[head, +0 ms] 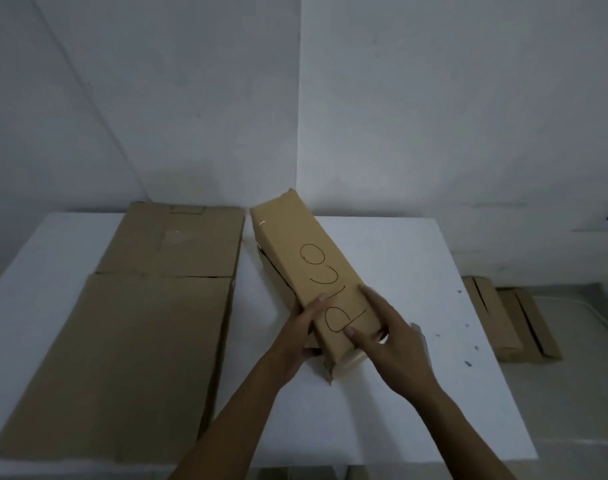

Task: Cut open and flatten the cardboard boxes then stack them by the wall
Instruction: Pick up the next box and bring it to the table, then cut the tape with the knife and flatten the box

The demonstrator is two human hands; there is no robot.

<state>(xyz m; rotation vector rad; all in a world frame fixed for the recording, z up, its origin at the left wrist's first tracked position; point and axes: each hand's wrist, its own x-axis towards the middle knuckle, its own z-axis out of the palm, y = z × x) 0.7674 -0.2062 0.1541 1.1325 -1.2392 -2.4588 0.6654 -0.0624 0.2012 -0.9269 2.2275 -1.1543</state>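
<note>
**Mia:** Where is the long box [295, 244]?

**Ben:** It lies slanted on the white table [399, 258], just beside the big flat cardboard [150, 341]. Its far end points at the corner of the wall [434, 98]. Its near end is in the hands.

**Mia:** What are the hands doing?

**Ben:** The left hand [301, 330] grips the near end from the left, thumb on top. The right hand [389, 336] curls over the top and the right side. Both hold on tight.

**Mia:** What could go wrong?

**Ben:** I think the box is not cut open yet. If it gets squashed now, it may crumple and not fold flat. The near end looks ragged, so a hard pull could rip it. The table looks smooth, so the box could slide into the flat cardboard and shove it.

**Mia:** What is it like?

**Ben:** Brown, dull and stiff, long with sharp edges, and I guess hollow and light. Black pen letters run along the top. The flat cardboard has fold lines. More flat pieces [503, 320] lie on the floor near the wall.
</note>
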